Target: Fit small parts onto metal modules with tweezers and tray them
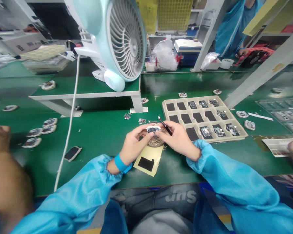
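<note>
My left hand (134,144) and my right hand (178,139) meet over a round dish (155,142) near the middle of the bench. Between their thumbs and fingers they hold a small white-rimmed part with a circuit board (153,129). A black pen-like tool (165,125) is also in my right hand, its tip pointing up and left. Under the dish's near side lies a yellow sheet (154,156) with a black cutout (146,163) on it. Small boards (142,120) lie just beyond my hands.
A compartment tray (241,136) with boards and black pads stands right of centre. White-rimmed parts (49,128) and a cable (67,139) lie at left. A fan (127,42) stands on a raised shelf (88,94). Other people's hands (5,162) show at both edges.
</note>
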`<state>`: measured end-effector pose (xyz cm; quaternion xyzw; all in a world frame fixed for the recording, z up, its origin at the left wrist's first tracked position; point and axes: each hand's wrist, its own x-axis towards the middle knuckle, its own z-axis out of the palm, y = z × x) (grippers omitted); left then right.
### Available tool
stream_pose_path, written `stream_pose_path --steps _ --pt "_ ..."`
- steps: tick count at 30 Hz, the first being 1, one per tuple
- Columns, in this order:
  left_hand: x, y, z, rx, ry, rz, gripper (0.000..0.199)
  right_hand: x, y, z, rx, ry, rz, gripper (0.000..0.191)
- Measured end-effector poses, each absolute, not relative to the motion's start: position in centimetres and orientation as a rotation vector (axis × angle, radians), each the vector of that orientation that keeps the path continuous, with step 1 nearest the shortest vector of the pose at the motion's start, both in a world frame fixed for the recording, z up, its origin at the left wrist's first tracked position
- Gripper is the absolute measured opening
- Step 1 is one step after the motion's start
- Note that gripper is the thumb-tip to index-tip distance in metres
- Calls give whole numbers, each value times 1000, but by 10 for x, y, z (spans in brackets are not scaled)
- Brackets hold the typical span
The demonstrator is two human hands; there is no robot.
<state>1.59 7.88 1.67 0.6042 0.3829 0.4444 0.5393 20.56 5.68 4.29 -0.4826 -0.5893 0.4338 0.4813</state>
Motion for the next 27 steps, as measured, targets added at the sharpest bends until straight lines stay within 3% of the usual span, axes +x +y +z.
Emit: stream_pose_path --steps 14,19,23,27 --pt "18 69 20 1491 1046 1207 27 199 49 40 -1179 -1534 830 12" --pt "14 77 26 1850 1085 1247 13 209 52 49 -1177 -1696 743 29" --pt "12 77 29 2079 1091 1211 10 213 52 51 -1110 -1698 506 12" --pt "12 75 29 2097 1098 1220 11 215 54 43 -1001 -1818 415 12"
